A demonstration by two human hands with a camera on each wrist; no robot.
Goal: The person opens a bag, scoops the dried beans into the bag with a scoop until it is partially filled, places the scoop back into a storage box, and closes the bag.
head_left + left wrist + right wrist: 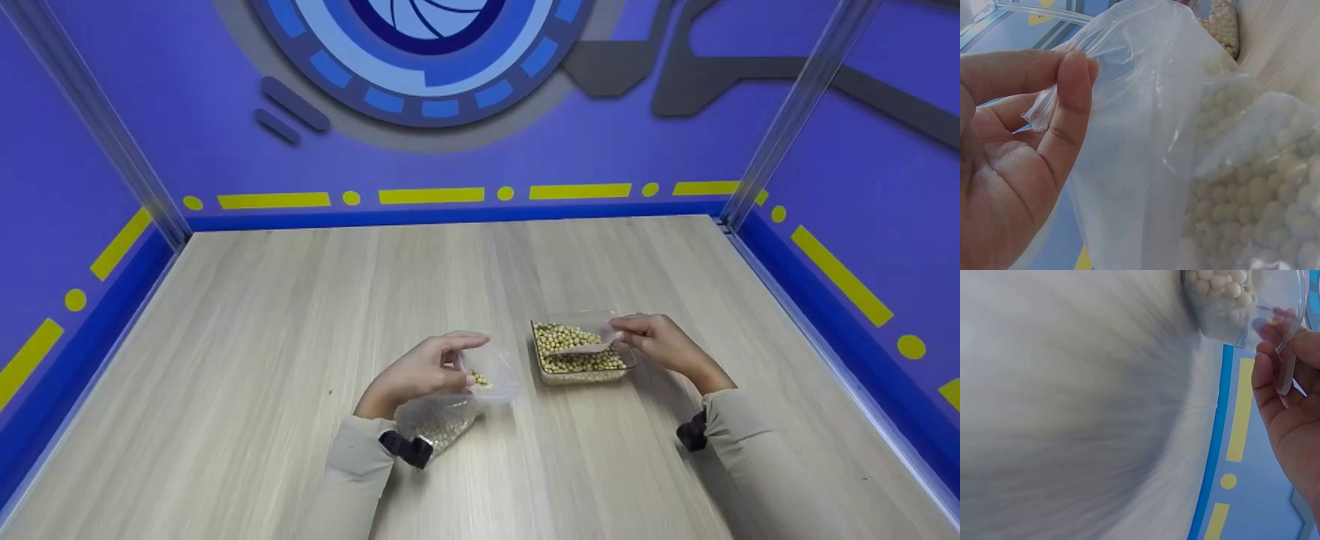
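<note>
My left hand (424,373) pinches the top edge of a clear plastic bag (439,421) between thumb and fingers. Through the bag's film, round pale-yellow soybeans (1241,208) show in the left wrist view. To the right stands a clear box (581,377) filled with the same beans. My right hand (664,345) grips the handle of a translucent scoop (592,349), whose blade lies among the beans inside the box. In the right wrist view the fingers curl round the clear handle (1286,374) beside the box.
The bag and box are on a light wood-grain table (262,375). Blue panels (450,165) with yellow marks and metal corner posts (795,105) enclose its back and sides.
</note>
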